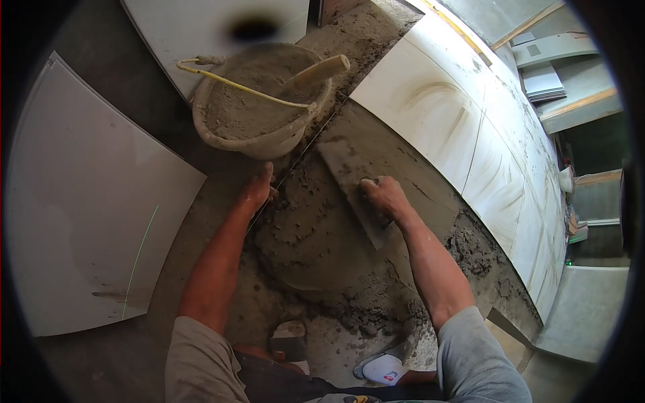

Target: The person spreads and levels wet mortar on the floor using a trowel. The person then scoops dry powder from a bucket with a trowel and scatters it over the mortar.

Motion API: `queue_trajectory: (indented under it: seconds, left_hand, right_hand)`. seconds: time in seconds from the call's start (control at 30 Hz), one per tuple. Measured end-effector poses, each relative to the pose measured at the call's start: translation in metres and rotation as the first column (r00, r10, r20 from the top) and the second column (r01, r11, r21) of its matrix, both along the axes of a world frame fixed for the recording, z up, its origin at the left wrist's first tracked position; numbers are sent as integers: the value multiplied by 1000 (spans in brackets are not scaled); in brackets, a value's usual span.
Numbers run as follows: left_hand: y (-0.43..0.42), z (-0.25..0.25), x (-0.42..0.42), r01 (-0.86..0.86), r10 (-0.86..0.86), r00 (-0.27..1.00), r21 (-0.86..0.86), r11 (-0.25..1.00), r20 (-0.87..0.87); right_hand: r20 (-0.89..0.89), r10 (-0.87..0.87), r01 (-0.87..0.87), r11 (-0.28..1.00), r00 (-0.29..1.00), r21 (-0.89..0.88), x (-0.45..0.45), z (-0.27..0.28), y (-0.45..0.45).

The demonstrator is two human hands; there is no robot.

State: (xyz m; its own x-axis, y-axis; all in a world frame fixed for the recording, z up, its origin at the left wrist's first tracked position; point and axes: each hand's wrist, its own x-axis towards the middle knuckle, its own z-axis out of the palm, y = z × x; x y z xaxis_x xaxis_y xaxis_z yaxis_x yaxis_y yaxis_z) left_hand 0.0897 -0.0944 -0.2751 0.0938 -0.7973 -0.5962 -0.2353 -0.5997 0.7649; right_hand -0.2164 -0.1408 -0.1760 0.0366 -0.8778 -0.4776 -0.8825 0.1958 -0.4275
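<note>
My right hand (384, 199) is closed round the handle of a long flat trowel (351, 191), whose blade lies on the spread grey mortar (309, 235). Left of it, my left hand (259, 190) is beside a thin string (293, 166) at the mortar's edge, below the bucket. Its fingers look partly curled, and what they may hold is too small to make out. The round bucket (262, 141) is filled with mortar and has a yellow-edged handle (245, 87) across it. A wooden tool handle (316, 74) sticks out of the mortar inside.
Large white tiles (437, 107) border the mortar on the right. A large pale panel (101, 201) stands at the left with a green line on it, and another (201, 33) is behind the bucket. Loose mortar clumps (376, 305) lie near my sandalled feet (383, 369).
</note>
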Motion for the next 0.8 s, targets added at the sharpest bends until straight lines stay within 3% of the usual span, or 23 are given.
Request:
queue_trajectory:
  seconds: [0.03, 0.17, 0.23, 0.27, 0.33, 0.37, 0.43, 0.67, 0.77, 0.8]
  left_hand:
    - [0, 1, 0, -20, 20, 999, -20, 1000, -27]
    - [1, 8, 3, -43, 43, 999, 49, 998, 3]
    - [1, 4, 8, -76, 72, 993, 48, 996, 90]
    - [3, 0, 12, -74, 69, 993, 54, 996, 96]
    - [6, -9, 22, -23, 33, 957, -37, 999, 289]
    - [7, -11, 25, -25, 34, 956, -35, 999, 290]
    - [11, -10, 31, -39, 36, 993, 28, 999, 112]
    - [18, -21, 40, -106, 104, 983, 7, 994, 153]
    - [16, -22, 40, -109, 105, 978, 13, 994, 179]
    - [15, -25, 41, -77, 71, 977, 25, 997, 202]
  right_hand:
    - [32, -11, 6, 989, 999, 146, 6, 2, 0]
    - [81, 78, -85, 992, 994, 98, 29, -17, 31]
    - [58, 240, -243, 969, 969, 51, 41, -21, 51]
    - [64, 238, -241, 969, 969, 56, 46, -20, 62]
    - [81, 300, -308, 946, 950, 100, 56, -15, 82]
    - [82, 302, -309, 945, 950, 102, 61, -16, 93]
    - [90, 400, -408, 907, 912, 103, 69, -18, 118]
    - [122, 492, -502, 862, 862, 74, 81, -11, 182]
    - [85, 556, -560, 828, 827, 28, 76, -16, 182]
    - [-6, 538, -538, 843, 843, 3, 73, -18, 175]
